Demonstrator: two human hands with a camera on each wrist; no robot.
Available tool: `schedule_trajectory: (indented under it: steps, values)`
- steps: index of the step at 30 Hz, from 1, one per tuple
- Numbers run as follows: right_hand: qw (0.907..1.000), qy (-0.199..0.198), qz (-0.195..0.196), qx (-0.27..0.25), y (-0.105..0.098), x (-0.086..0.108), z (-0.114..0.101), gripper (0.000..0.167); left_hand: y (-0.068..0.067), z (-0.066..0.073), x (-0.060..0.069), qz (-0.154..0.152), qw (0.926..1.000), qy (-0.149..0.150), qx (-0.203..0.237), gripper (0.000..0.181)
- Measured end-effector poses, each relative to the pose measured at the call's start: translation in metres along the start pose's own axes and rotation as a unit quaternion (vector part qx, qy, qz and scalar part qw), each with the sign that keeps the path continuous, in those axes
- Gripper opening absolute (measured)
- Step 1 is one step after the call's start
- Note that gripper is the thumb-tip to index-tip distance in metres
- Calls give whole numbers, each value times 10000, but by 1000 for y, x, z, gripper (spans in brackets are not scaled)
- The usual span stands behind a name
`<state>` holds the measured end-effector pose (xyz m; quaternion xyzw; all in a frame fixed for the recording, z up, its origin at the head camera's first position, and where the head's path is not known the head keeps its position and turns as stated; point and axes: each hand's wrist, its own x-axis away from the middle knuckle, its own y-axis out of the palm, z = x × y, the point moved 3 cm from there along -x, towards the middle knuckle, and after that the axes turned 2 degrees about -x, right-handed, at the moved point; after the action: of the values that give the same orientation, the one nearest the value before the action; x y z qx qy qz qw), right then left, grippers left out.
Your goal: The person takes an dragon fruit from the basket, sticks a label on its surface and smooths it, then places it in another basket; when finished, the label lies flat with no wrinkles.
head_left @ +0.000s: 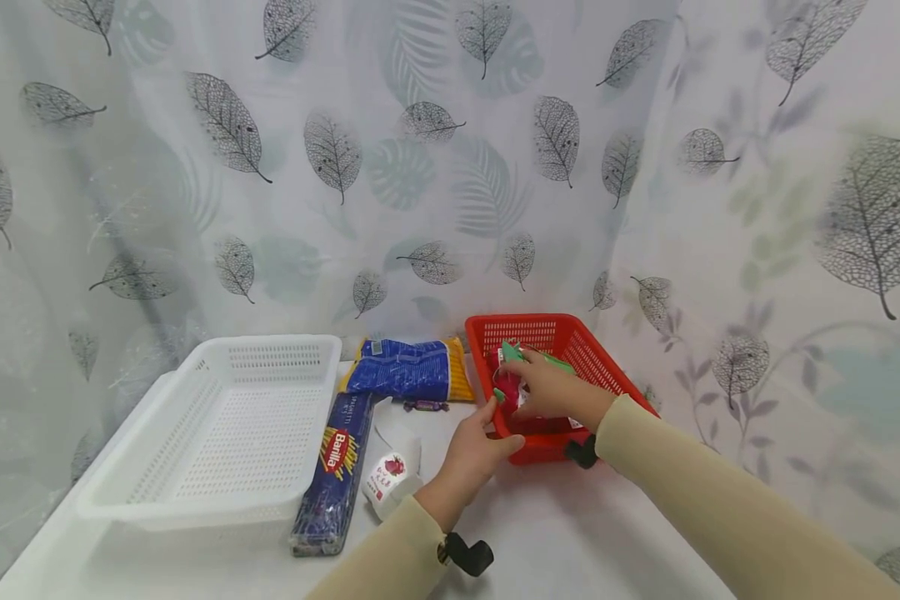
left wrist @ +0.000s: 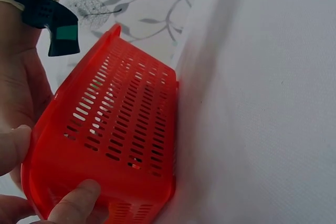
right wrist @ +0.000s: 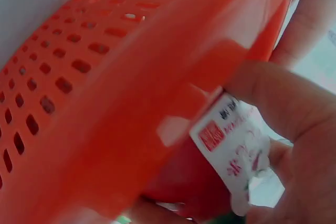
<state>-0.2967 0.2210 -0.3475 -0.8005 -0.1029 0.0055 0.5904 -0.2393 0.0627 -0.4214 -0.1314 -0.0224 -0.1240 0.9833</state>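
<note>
My left hand (head_left: 468,458) grips the near left corner of a red perforated basket (head_left: 607,367), and in the left wrist view one fingertip (left wrist: 86,190) presses its outer wall. Reaching in over the near rim, my right hand (head_left: 551,387) holds a round red thing (head_left: 508,392) with green parts and a white tag. The right wrist view has that white printed tag (right wrist: 231,140) close to my thumb, with the red surface (right wrist: 194,182) below the rim. Its full shape is hidden by my fingers and the basket.
A white perforated basket (head_left: 232,500) stands at the left. Beside it lie a blue Barilla spaghetti pack (head_left: 335,475), a blue and yellow bag (head_left: 405,369), a small purple wrapped candy (head_left: 426,406) and a white container with a fruit picture (head_left: 387,483). A leaf-print curtain (head_left: 420,208) hangs behind.
</note>
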Motion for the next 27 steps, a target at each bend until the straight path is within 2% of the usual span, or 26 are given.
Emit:
schedule_trajectory:
  steps: [6,14,21,27]
  values:
    - [9995,270,-146,-64,-1,3,-1,79,0,0,0,22,10000,-32,-12,89]
    - [9990,88,-273,332,5,-1,-7,71,-1,-2,-1,0,9999,-8,-106,90]
    - [9977,8,-528,420,8,-10,5,61,0,-1,-1,-21,9999,13,-128,88]
    - [9971,-41,-625,432,8,-15,6,58,1,-1,-1,17,9999,-2,-117,89]
